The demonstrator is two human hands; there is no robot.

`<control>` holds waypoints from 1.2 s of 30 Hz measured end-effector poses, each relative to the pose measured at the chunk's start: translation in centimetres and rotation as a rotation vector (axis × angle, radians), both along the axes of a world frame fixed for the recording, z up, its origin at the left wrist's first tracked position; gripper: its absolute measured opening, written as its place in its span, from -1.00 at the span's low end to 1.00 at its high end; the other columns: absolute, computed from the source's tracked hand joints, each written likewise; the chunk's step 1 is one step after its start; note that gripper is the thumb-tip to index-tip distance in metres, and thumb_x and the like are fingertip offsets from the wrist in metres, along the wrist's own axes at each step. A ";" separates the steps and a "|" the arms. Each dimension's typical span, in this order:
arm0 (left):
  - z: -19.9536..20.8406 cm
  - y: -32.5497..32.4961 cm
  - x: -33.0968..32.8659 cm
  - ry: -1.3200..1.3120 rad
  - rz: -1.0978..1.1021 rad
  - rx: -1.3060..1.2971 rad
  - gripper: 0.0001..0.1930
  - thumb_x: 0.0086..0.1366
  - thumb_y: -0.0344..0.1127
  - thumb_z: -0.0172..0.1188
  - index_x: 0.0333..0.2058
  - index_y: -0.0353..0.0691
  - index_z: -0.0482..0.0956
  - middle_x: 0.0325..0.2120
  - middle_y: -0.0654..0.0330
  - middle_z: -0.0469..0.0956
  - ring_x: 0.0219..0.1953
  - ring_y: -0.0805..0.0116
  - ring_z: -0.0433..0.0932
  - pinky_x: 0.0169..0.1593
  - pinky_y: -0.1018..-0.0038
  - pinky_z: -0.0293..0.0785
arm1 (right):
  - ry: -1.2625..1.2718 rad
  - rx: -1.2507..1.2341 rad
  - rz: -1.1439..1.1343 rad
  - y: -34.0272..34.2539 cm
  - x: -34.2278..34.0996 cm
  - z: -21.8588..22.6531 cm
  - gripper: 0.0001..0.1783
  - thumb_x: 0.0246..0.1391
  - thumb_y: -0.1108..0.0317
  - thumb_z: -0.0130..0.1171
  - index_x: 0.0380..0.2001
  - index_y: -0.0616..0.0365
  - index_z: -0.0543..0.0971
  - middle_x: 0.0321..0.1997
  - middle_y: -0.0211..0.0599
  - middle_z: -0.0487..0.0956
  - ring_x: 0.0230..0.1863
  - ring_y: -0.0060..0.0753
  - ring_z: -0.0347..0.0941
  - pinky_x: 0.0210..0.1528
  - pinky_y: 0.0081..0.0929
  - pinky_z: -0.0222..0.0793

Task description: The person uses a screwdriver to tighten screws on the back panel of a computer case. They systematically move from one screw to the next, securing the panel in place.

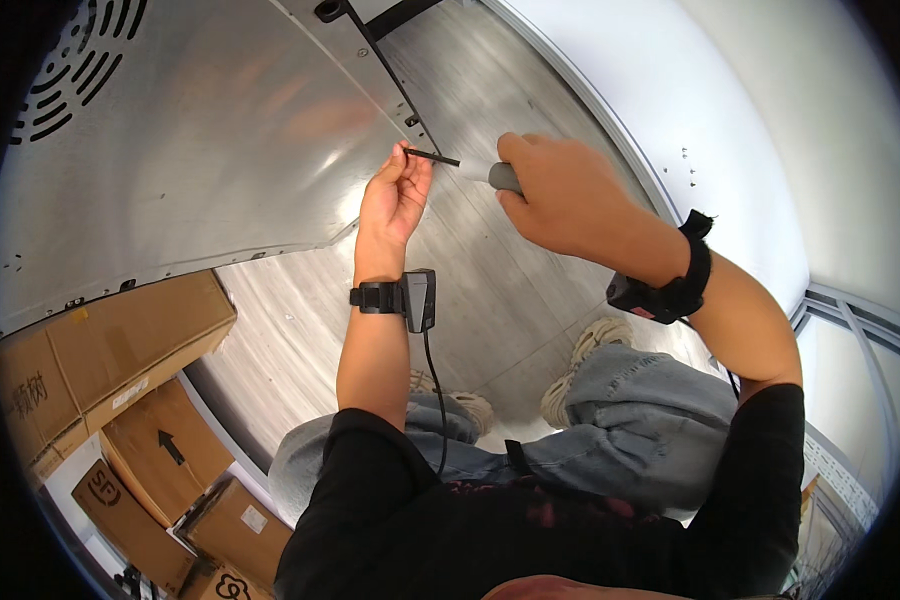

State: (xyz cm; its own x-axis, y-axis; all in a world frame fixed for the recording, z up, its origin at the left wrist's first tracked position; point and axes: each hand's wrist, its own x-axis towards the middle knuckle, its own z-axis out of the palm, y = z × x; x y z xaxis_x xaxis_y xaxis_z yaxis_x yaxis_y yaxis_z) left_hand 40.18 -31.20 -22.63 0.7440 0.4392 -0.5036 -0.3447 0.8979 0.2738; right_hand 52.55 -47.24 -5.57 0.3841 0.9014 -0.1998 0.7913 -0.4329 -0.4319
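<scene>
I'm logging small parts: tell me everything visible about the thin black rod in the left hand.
The thin black rod looks straight; its material can't be told. The left hand pinches one end; the other sticks out rightward, slanting slightly down the picture. It shows by the metal panel's corner; whether they touch is unclear.

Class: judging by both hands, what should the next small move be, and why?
Probably steady the black rod: the left hand pinches one end, while the other points toward the grey handle gripped in the right hand; what lies between is blurred.
</scene>
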 end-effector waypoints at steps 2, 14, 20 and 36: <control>-0.2 0.4 -0.5 -0.002 0.012 -0.008 -0.87 0.29 -0.34 0.07 -0.28 -0.28 0.46 -0.40 0.20 0.53 -0.30 0.40 0.54 -0.14 0.48 0.56 | 0.054 -0.017 -0.070 0.3 -0.7 -0.6 -0.76 -0.09 0.31 0.14 -0.34 0.18 0.42 -0.44 -0.08 0.50 -0.43 0.00 0.45 -0.39 -0.18 0.29; 2.3 -0.2 2.7 0.213 -0.039 0.176 -0.83 0.31 -0.27 0.05 -0.23 -0.24 0.47 -0.43 0.29 0.50 -0.39 0.45 0.46 -0.30 0.54 0.44 | 0.659 0.445 -0.722 -2.2 -10.1 -10.1 -0.61 -0.09 0.44 0.21 -0.17 0.21 0.33 -0.37 -0.25 0.52 -0.38 -0.46 0.42 -0.30 -0.50 0.30; 4.0 0.1 3.1 0.238 -0.060 0.302 -0.81 0.33 -0.29 -0.01 -0.19 -0.25 0.46 -0.42 0.28 0.50 -0.39 0.44 0.44 -0.32 0.50 0.41 | 0.611 0.661 -0.697 -1.3 -10.5 -11.0 -0.65 -0.07 0.42 0.20 -0.19 0.21 0.36 -0.46 -0.17 0.47 -0.49 -0.27 0.41 -0.40 -0.42 0.32; 3.5 1.5 3.2 0.213 -0.062 0.301 -0.82 0.32 -0.29 0.00 -0.19 -0.22 0.48 -0.41 0.28 0.54 -0.41 0.44 0.47 -0.31 0.48 0.42 | 0.591 0.591 -0.677 -1.1 -8.8 -8.6 -0.65 -0.10 0.40 0.20 -0.21 0.20 0.38 -0.48 -0.17 0.47 -0.49 -0.27 0.42 -0.41 -0.40 0.31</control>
